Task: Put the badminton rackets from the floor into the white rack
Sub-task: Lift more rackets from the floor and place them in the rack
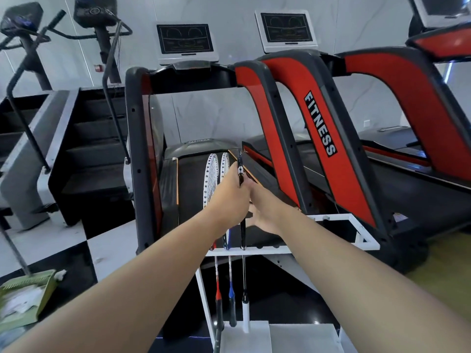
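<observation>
While my left hand (233, 197) fingers pinch the frame of the black racket (243, 225), my right hand (265, 215) fingers rest loose beside it. It stands in the white rack (280, 249), next to two white rackets (215, 179), before a treadmill (293, 123).

"FITNESS" stands in white capitals on a black label (320, 123) down the red treadmill upright (305, 98), toward two o'clock.
</observation>
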Demonstrator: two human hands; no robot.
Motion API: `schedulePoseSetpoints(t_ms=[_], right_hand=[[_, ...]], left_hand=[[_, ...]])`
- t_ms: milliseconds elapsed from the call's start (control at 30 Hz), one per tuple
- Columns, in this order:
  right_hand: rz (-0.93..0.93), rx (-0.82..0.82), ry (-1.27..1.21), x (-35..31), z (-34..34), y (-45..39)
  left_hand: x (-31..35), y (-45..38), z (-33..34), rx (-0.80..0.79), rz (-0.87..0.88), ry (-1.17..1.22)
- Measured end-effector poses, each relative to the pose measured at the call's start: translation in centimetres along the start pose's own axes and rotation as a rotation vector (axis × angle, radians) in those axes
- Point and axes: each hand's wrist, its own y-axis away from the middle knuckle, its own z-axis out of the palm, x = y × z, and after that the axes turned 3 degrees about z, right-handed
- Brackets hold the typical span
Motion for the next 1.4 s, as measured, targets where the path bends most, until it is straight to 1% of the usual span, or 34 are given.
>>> schedulePoseSetpoints(t_ms=[133, 300, 567, 667, 800, 1000, 1067, 1200, 1333, 1400], right_hand=[[0.013, -0.007, 0.009, 0.5, 0.2, -0.3], [-0.008, 0.044, -0.023, 0.6, 0.1, -0.5], [0.015, -0.004, 0.039, 1.3, 0.1, 0.1], [0.004, -0.031, 0.052, 1.6, 0.1, 0.5], [-0.011, 0.011, 0.030, 1.6, 0.4, 1.2], [-0.048, -0.009, 0.035, 1.3, 0.2, 3.3], [-0.052, 0.019, 0.047, 1.2, 0.1, 4.2], [-0.098, 0.134, 0.158, 2.1, -0.6, 6.6], [-0.124, 0.264, 0.115, 4.5, -1.6, 9.4], [-0.134, 0.314, 0.097, 6.0, -2.1, 10.8]], left_hand=[[-0.6, 0.1, 0.4, -0.001, -0.019, -0.019], [-0.7, 0.4, 0.8, -0.001, -0.041, -0.014], [-0.6, 1.0, 0.8, 0.015, -0.030, 0.012], [-0.4, 1.1, 0.7, 0.011, -0.063, 0.033], [-0.7, 1.1, 0.4, -0.006, -0.081, 0.047], [0.1, 2.1, -0.6, -0.034, -0.107, 0.095], [0.2, 2.8, -1.1, -0.021, -0.103, 0.103], [-0.1, 5.1, -1.8, 0.021, -0.034, 0.107], [-1.4, 8.7, -1.5, 0.093, -0.067, 0.157], [-2.8, 10.8, -0.7, 0.088, -0.081, 0.179]])
